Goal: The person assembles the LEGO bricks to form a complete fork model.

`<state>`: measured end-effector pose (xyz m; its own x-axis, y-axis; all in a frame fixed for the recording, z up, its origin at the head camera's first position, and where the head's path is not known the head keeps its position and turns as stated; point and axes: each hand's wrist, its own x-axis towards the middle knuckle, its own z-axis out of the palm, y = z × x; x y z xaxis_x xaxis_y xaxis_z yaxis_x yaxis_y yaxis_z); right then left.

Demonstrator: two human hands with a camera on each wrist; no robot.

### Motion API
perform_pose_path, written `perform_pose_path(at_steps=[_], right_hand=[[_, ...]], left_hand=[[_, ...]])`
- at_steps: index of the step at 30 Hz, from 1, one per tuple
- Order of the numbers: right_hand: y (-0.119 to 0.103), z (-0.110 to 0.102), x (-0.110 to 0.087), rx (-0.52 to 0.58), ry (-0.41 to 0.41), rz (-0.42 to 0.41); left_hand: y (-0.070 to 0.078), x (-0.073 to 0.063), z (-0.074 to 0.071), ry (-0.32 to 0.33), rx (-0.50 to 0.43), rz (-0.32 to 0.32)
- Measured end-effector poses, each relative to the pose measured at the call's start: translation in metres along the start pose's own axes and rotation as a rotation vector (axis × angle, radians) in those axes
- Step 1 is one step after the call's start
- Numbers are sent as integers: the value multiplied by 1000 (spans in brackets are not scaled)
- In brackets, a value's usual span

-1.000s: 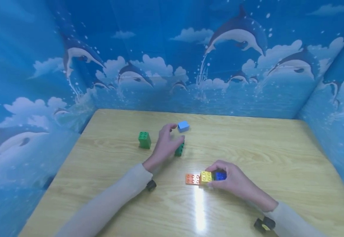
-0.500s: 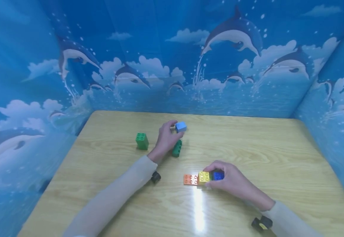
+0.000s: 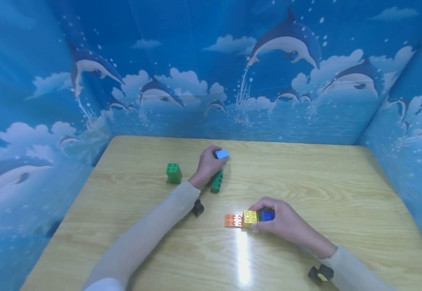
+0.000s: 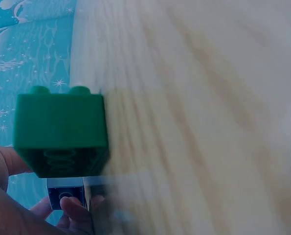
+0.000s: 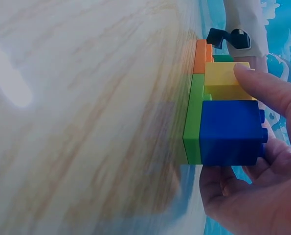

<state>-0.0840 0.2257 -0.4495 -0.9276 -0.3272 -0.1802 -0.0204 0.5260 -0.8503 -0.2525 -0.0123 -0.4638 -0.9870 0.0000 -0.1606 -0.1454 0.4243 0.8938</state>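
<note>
My left hand (image 3: 211,162) pinches a light blue toy brick (image 3: 222,154) near the back of the table; the hollow underside of this light blue brick (image 4: 66,188) shows in the left wrist view. Just in front of that hand a dark green brick (image 3: 216,182) lies on its side, studs facing right. My right hand (image 3: 283,220) holds a low assembly by its yellow brick (image 3: 250,217). Beside the yellow one sits a blue brick (image 5: 231,132), both on a flat light green piece (image 5: 194,120). A flat orange piece (image 3: 233,220) extends left from the assembly.
A tall green brick (image 3: 174,173) stands upright to the left of my left forearm. All of it is on a wooden table (image 3: 323,178), bounded by dolphin-print blue curtains (image 3: 196,105) behind and at both sides.
My left hand has moved forward and right to the light blue brick, and its fingers have closed on it. The right hand keeps its hold on the assembly.
</note>
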Motion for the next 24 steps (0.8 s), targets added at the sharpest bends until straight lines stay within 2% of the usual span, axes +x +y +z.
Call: perform_pose_path(at_steps=[4, 9, 15, 24], right_hand=[[-1, 0, -1, 10, -3, -4], [-1, 0, -2, 34, -7, -10], [-2, 0, -3, 40, 0, -7], [-2, 0, -3, 39, -3, -3]], left_hand=[[1, 4, 3, -10, 46, -16], [3, 6, 0, -12, 45, -34], [3, 3, -7, -36, 14, -51], [5, -3, -17, -41, 39, -90]])
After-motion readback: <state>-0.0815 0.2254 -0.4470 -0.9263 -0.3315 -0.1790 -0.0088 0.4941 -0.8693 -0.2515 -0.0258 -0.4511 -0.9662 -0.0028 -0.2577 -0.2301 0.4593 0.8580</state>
